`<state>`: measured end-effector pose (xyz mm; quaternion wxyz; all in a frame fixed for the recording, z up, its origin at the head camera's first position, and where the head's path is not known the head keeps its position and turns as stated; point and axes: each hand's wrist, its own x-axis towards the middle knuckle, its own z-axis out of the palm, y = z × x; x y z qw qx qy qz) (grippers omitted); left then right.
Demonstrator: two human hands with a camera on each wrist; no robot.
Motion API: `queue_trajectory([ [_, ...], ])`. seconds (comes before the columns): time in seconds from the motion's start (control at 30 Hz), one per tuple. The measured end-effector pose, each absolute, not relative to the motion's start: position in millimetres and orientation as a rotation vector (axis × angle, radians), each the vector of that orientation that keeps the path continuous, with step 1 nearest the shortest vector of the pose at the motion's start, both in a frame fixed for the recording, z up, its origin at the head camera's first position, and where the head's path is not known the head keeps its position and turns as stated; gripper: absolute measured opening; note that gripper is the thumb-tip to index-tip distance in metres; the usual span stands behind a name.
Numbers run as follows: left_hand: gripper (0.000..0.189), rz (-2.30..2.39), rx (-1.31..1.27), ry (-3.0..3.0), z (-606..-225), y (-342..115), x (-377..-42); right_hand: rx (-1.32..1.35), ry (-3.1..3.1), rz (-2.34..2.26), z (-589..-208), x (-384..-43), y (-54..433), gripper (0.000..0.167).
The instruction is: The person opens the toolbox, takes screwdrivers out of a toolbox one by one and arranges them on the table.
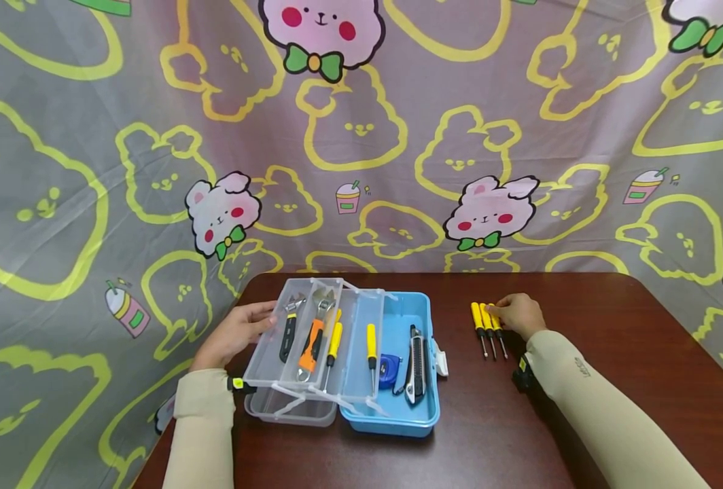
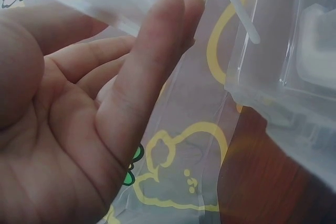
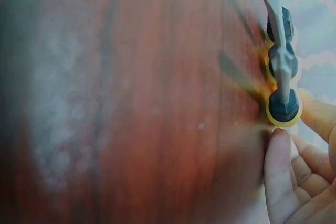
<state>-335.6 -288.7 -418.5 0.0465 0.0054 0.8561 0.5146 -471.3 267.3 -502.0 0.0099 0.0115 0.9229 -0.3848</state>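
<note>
On the right side of the table lie three yellow-handled screwdrivers, side by side. My right hand pinches the handle of the rightmost screwdriver between thumb and finger; the right wrist view shows its black collar up close. My left hand touches the left edge of the raised clear tray of an opened toolbox, its fingers mostly straight in the left wrist view. That tray bears a black-handled wrench and an orange-handled adjustable wrench. Yellow screwdrivers lie in the tray section beside them.
The toolbox's blue base holds a blue tape measure and a utility knife. A white latch juts from its right side. A patterned cloth hangs behind the brown table.
</note>
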Motion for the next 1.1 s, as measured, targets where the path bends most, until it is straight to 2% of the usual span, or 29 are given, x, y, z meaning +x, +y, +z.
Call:
queue_trajectory([
  [0.57, 0.051, 1.566, 0.014, 2.616, -418.5, -288.6, -335.2, 0.040, 2.843, -1.272, -500.1, -467.3, 269.6, 0.042],
  [1.1, 0.050, 1.555, 0.019, 2.634, -419.3, -288.5, -336.0, -0.024, 2.875, -1.282, -478.2, -458.3, 269.3, 0.048],
])
